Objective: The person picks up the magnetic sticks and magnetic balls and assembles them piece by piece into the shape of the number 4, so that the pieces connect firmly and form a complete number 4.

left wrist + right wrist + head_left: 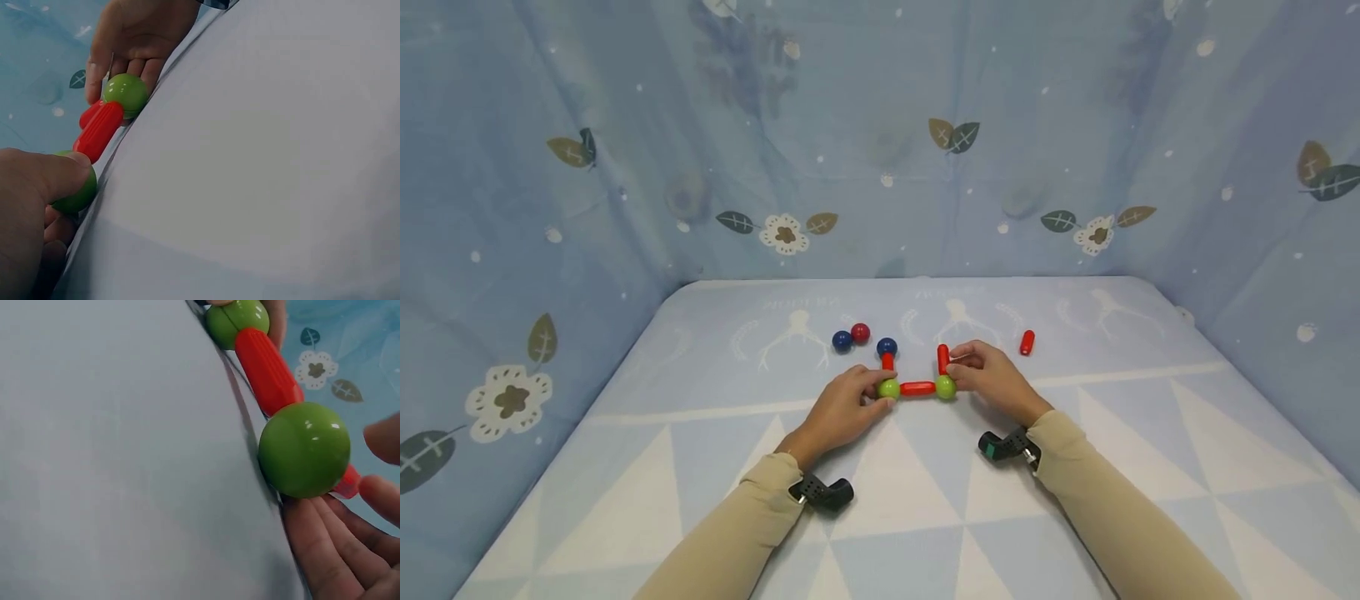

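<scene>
My left hand [842,406] pinches a green ball [889,389] between thumb and index finger. From this ball a red rod [917,388] runs right to a second green ball [946,387]. Another short red rod [888,362] leads away from the left ball to a blue ball [887,347], partly behind my fingers. A further red rod [943,358] points away from the right green ball. My right hand [988,379] is beside it, index and thumb tips close to the rod's right side. In the right wrist view its thumb is apart from the green ball [304,450], with other fingers loosely extended below.
A loose blue ball [842,341] sits against a dark red ball [861,333] behind my left hand. One red rod [1027,342] lies alone at the back right. A patterned cloth covers the table [917,525], and a blue patterned curtain [880,167] hangs along its back and sides.
</scene>
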Tool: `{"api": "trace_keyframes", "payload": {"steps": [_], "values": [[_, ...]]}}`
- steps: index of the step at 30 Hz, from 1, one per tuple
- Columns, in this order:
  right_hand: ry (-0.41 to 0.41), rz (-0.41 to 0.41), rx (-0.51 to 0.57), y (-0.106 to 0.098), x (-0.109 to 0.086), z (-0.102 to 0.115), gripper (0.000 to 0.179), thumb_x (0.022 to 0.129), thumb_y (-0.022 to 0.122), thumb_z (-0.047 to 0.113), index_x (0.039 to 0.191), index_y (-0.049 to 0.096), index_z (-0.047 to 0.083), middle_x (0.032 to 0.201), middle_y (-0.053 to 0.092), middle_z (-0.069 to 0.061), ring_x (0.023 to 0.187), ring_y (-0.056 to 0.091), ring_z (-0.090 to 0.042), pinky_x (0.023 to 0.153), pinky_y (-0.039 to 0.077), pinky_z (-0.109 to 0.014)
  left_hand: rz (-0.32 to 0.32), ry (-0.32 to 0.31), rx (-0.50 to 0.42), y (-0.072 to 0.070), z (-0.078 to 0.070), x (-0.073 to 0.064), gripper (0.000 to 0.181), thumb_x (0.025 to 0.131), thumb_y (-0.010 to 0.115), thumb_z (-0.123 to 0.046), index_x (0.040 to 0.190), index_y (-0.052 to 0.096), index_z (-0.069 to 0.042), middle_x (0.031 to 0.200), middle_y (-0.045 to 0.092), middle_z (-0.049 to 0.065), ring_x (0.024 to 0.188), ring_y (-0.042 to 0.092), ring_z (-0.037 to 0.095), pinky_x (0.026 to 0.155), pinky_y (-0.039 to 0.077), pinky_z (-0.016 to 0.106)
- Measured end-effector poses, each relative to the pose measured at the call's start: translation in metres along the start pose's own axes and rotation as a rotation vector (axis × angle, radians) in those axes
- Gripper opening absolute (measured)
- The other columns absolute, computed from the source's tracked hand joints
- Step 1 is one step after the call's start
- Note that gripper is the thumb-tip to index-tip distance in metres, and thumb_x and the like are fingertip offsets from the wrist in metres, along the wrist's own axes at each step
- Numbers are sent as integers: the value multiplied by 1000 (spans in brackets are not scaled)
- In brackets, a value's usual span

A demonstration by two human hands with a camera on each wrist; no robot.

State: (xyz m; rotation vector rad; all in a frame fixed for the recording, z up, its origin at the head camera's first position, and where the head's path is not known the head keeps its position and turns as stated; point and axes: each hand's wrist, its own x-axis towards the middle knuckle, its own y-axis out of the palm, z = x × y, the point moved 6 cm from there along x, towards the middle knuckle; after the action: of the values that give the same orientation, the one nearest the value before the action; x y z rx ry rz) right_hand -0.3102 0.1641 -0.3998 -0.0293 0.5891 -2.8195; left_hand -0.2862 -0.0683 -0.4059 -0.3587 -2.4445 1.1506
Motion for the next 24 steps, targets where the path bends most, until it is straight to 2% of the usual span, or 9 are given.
{"api": "trace_keyframes", "payload": {"steps": [5, 13, 24], "values": [[-43, 75, -50, 4, -5, -2, 46, 94, 71, 21, 135, 56, 8, 132, 61, -10, 120, 58, -26, 100, 47, -43, -3, -16, -5, 1, -1, -3, 43, 92, 75, -23, 133, 66, -19, 92, 56, -5, 79, 51, 10, 69, 45, 28], [-101, 84, -124, 6, -8, -1, 48, 94, 73, 23, 138, 59, 10, 131, 61, -6, 118, 59, -24, 99, 48, -43, -9, -23, -17, 0, -1, 0, 43, 91, 76, -22, 133, 66, -16, 95, 57, -5, 80, 53, 11, 69, 47, 28], [-70, 84, -150, 7, -8, 0, 46, 94, 71, 21, 138, 61, 12, 134, 61, -7, 119, 59, -25, 100, 48, -43, -7, -26, -33, -1, -1, -2, 43, 91, 76, -22, 133, 67, -18, 94, 58, -6, 78, 53, 10, 69, 47, 28]]}}
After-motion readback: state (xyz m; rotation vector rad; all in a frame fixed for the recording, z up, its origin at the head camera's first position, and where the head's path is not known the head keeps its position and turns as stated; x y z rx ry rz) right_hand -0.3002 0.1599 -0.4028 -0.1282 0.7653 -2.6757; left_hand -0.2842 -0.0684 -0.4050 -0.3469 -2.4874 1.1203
